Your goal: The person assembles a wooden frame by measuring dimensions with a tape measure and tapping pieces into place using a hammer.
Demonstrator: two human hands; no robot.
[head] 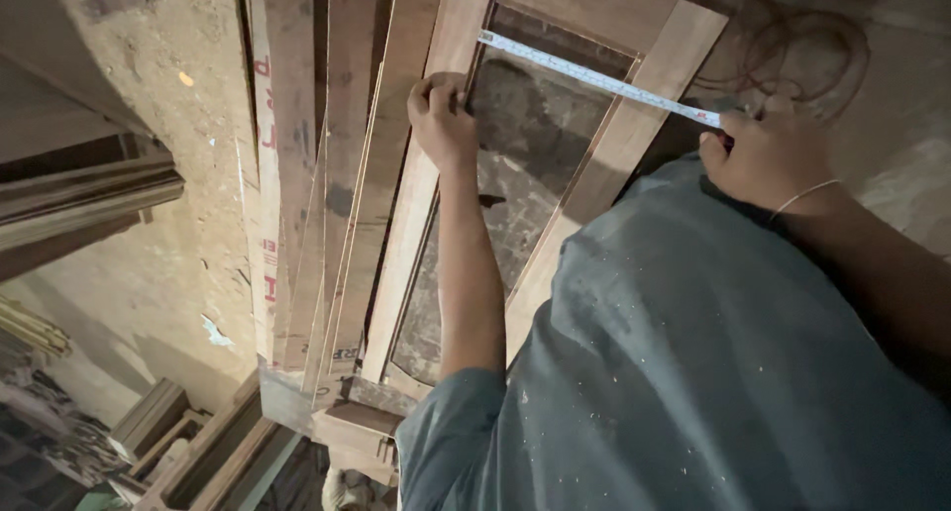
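Head view. A wooden frame with an open rectangular middle is shown leaning among upright wooden boards, which are stacked just beside it at 9 o'clock. A tape measure is stretched across the upper part of the frame, running from about 11 o'clock down toward 3 o'clock, over the opening and the right-hand rail.

The left hand is seen at 12 o'clock of the picture's middle; its fingers are curled closed over the inner edge of the frame's left rail, close below the free end of the tape. Whether the tape's end is pinched by this hand or merely hooked beside it cannot be told. The bare forearm is extended from the lower middle upward.

The right hand is placed at 2 o'clock, closed around the case end of the tape measure, which is largely hidden by the fingers. A thin bracelet is worn at the wrist.

A grey-blue shirt, speckled with pale dust, fills the area from 4 to 6 o'clock. A rough plastered wall is seen at 9 o'clock, with dark timber mouldings against it. Further wooden frames are laid at 7 o'clock.
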